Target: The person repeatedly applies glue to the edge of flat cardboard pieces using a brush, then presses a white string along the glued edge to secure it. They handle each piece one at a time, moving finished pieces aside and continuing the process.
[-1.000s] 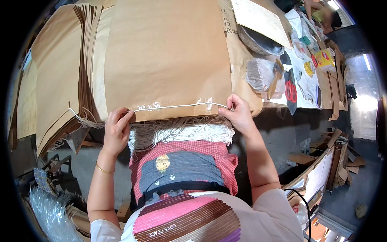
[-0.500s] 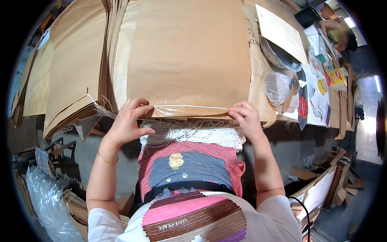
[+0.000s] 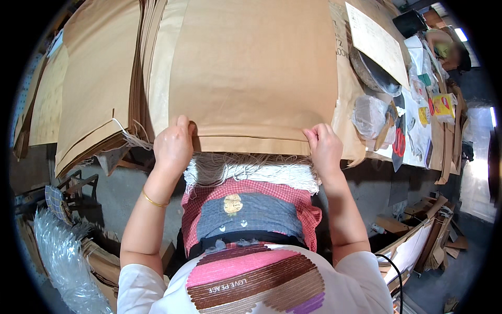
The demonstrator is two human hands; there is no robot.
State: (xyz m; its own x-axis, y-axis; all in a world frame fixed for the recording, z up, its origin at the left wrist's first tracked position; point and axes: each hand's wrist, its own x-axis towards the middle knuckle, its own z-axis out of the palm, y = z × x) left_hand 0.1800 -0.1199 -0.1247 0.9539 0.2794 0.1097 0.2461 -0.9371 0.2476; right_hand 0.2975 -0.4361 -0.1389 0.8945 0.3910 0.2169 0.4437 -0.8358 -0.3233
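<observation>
Brown paper bag (image 3: 251, 73): flat, large, tan, centre top of the frame; its folded lower edge lies across the middle.
Stack of paper bags (image 3: 99, 94): same tan colour, upper left, edges fanned out with loose white strings hanging off.
Yellow packet (image 3: 443, 104): small, upper right, yellow with a red and white patch, lying among clutter.
Paper sheet (image 3: 377, 44): pale cream rectangle with faint print, upper right, tilted, resting over a round dark dish.
Clear plastic bag (image 3: 369, 116): crumpled, see-through, right of centre, just beside the big bag's right edge.
Clear plastic wrap (image 3: 63, 256): crinkled bundle, lower left.
</observation>
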